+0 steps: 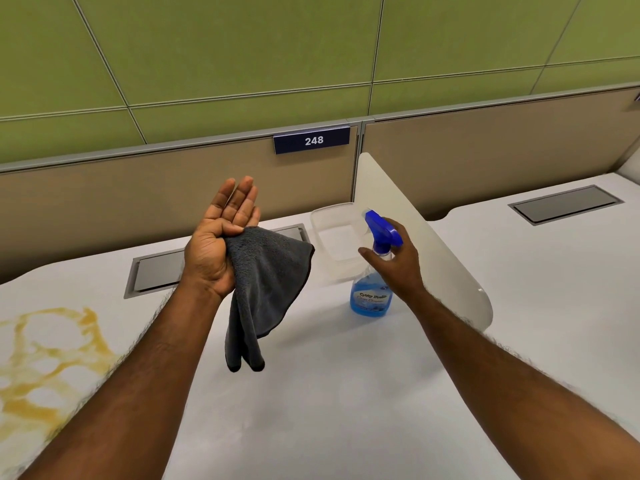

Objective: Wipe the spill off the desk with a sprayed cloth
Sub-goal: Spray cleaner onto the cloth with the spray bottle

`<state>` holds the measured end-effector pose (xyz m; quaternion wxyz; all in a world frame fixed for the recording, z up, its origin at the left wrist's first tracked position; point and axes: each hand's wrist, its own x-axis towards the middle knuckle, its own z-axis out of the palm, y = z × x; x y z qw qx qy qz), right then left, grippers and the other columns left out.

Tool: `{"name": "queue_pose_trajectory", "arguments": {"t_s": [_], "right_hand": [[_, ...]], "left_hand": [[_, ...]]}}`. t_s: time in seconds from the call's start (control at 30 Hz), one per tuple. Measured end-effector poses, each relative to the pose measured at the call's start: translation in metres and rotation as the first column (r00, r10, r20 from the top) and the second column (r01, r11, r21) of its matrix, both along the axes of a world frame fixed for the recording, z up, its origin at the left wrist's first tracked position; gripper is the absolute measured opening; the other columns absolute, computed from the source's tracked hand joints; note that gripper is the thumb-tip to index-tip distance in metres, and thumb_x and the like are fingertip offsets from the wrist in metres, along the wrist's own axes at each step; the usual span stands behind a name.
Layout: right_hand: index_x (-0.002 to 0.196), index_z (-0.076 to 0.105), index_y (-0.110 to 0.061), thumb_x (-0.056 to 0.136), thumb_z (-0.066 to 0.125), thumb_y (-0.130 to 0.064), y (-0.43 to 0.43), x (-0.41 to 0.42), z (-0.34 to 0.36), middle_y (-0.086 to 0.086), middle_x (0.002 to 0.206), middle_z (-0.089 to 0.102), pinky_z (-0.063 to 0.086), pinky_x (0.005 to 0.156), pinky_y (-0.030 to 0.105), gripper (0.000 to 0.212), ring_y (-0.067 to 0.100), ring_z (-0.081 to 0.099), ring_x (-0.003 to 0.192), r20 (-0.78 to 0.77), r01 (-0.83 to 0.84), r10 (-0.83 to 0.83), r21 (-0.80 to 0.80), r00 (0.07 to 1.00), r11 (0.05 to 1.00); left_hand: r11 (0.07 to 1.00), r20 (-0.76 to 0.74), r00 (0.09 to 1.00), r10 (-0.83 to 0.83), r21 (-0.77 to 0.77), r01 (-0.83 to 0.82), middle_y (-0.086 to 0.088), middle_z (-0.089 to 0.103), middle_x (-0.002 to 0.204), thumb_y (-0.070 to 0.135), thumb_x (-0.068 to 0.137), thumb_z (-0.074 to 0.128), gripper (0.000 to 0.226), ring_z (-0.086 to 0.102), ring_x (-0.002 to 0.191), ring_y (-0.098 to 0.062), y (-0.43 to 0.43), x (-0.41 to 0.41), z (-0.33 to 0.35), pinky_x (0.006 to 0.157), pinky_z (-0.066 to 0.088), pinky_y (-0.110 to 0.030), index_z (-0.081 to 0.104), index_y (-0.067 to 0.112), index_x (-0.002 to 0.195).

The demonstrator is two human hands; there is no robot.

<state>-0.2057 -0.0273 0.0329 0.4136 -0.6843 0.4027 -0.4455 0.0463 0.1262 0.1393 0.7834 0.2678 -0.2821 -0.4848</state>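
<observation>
Holding a dark grey microfibre cloth (268, 289) up over the white desk (346, 393), the left hand (214, 244) pins one corner under the thumb while its four fingers stand straight and spread, so most of the cloth hangs free in a loose fold. The right hand (398, 261) is at the neck of the blue spray bottle (375, 271), which appears to stand on the desk just right of the cloth; its fingers are half curled around the neck below the trigger head, and whether they have closed tight cannot be told.

The step in hand looks like picking up the bottle to wet the cloth. It would go best with the nozzle turned left toward the hanging face of the cloth and the cloth held flat and broad, so the mist lands on fabric and not on the desk.

The yellow-brown spill (45, 358) lies at the near left, well apart from both hands, with bare desk between. A clear plastic tub (332, 237) sits just behind the bottle, a white divider panel (433, 244) closes the right side, and a cable hatch (156, 275) lies behind the left hand.
</observation>
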Motion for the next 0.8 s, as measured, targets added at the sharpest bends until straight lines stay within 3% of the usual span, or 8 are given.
{"name": "queue_pose_trajectory", "arguments": {"t_s": [0.07,0.13,0.3,0.43,0.5,0.63,0.7,0.8], "right_hand": [[0.148,0.028,-0.021,0.074,0.082,-0.034,0.015,-0.010,-0.006,-0.007,0.145,0.041,0.040,0.098,0.018,0.092,0.008,0.046,0.125,-0.032,0.027,-0.026,0.024,0.999,0.999],[0.150,0.022,-0.022,0.070,0.079,-0.043,0.038,-0.018,-0.015,-0.002,0.153,0.034,0.035,0.104,0.026,0.100,0.011,0.038,0.133,-0.045,0.100,-0.099,0.029,0.994,0.995],[0.126,0.041,-0.010,0.068,0.079,-0.031,0.093,-0.014,-0.029,0.008,0.122,0.047,0.046,0.090,0.016,0.073,0.006,0.047,0.109,0.019,0.262,-0.266,-0.246,0.964,0.933],[0.121,0.044,-0.021,0.074,0.076,-0.034,0.105,0.017,-0.006,-0.004,0.115,0.053,0.055,0.088,0.032,0.059,0.015,0.057,0.102,-0.027,0.065,-0.073,-0.214,0.997,0.975],[0.127,0.045,-0.019,0.077,0.075,-0.033,0.108,0.038,0.017,0.000,0.124,0.055,0.053,0.093,0.033,0.061,0.014,0.055,0.109,-0.132,-0.105,0.084,-0.162,0.988,0.981],[0.144,0.032,-0.024,0.080,0.072,-0.024,0.108,0.075,0.052,0.003,0.149,0.039,0.037,0.107,0.038,0.076,0.019,0.040,0.131,-0.378,-0.383,0.339,-0.045,0.862,0.923],[0.141,0.038,-0.022,0.079,0.070,-0.020,0.107,0.083,0.061,0.005,0.142,0.046,0.037,0.106,0.041,0.070,0.021,0.043,0.124,-0.472,-0.439,0.370,-0.041,0.800,0.897],[0.127,0.053,-0.011,0.085,0.066,-0.012,0.108,0.084,0.069,0.011,0.122,0.060,0.051,0.093,0.037,0.044,0.018,0.054,0.103,-0.529,-0.494,0.458,0.083,0.714,0.866]], "left_hand": [[1.000,-0.002,1.000,-0.002,0.000,0.002,-0.006,0.064,0.131,0.009,0.030,0.081,0.080,0.057,0.127,-0.020,0.002,-0.001,0.002,0.104,0.044,-0.036,0.075,0.019,0.109],[1.000,-0.001,1.000,-0.002,-0.001,0.002,-0.006,0.065,0.131,0.009,0.029,0.082,0.080,0.057,0.127,-0.021,0.003,-0.003,0.005,0.103,0.045,-0.036,0.076,0.019,0.108],[1.000,-0.009,1.000,-0.013,-0.007,0.013,-0.006,0.066,0.129,0.007,0.032,0.077,0.075,0.057,0.127,-0.021,0.009,-0.008,0.008,0.105,0.044,-0.036,0.076,0.019,0.106],[0.999,-0.013,1.000,0.009,0.054,-0.008,-0.007,0.065,0.130,-0.008,0.053,0.051,0.062,0.057,0.127,-0.021,0.016,-0.019,0.013,0.108,0.041,-0.037,0.077,0.020,0.103],[0.997,-0.017,1.000,0.013,0.082,-0.011,-0.007,0.066,0.129,-0.009,0.059,0.038,0.066,0.058,0.126,-0.021,0.022,-0.023,0.015,0.107,0.042,-0.037,0.077,0.018,0.104],[0.994,-0.010,1.000,0.014,0.111,-0.013,-0.007,0.066,0.128,-0.010,0.059,0.036,0.070,0.057,0.127,-0.022,0.035,-0.023,0.018,0.110,0.040,-0.038,0.063,0.013,0.119],[0.993,-0.008,1.000,0.022,0.119,-0.021,-0.007,0.066,0.128,-0.010,0.059,0.035,0.070,0.057,0.127,-0.022,0.044,-0.018,0.019,0.110,0.039,-0.038,0.064,0.013,0.117],[0.989,0.005,0.999,0.045,0.144,-0.046,-0.007,0.067,0.127,-0.011,0.058,0.035,0.070,0.057,0.127,-0.022,0.058,-0.009,0.018,0.112,0.038,-0.039,0.064,0.013,0.117]]}}
